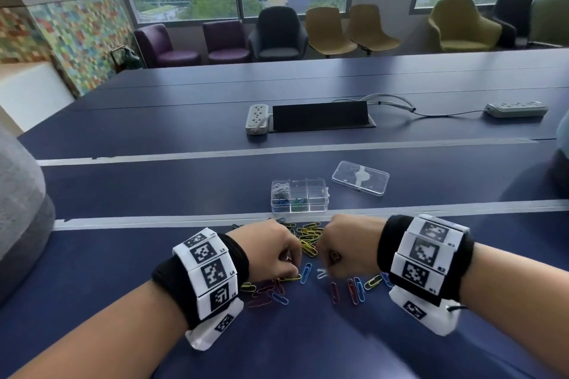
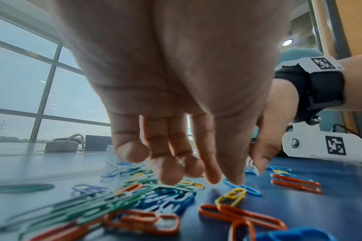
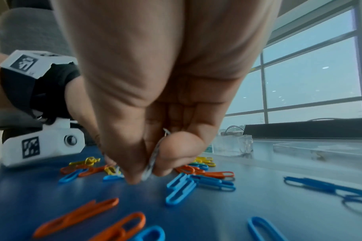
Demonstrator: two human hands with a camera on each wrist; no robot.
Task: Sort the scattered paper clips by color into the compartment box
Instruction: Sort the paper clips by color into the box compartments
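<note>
A long dark blue table (image 1: 160,181), crossed by pale grey strips, carries a loose scatter of coloured paper clips (image 1: 308,240) near its front edge. Just beyond the clips stands a clear compartment box (image 1: 299,195), a few clips already in its left cells. The box's clear lid (image 1: 360,178) lies flat just right of it. Farther back from the box sit a black cable hatch (image 1: 320,116), a grey power strip (image 1: 257,118) touching its left end, and a second power strip (image 1: 515,109) well to the right.
</note>
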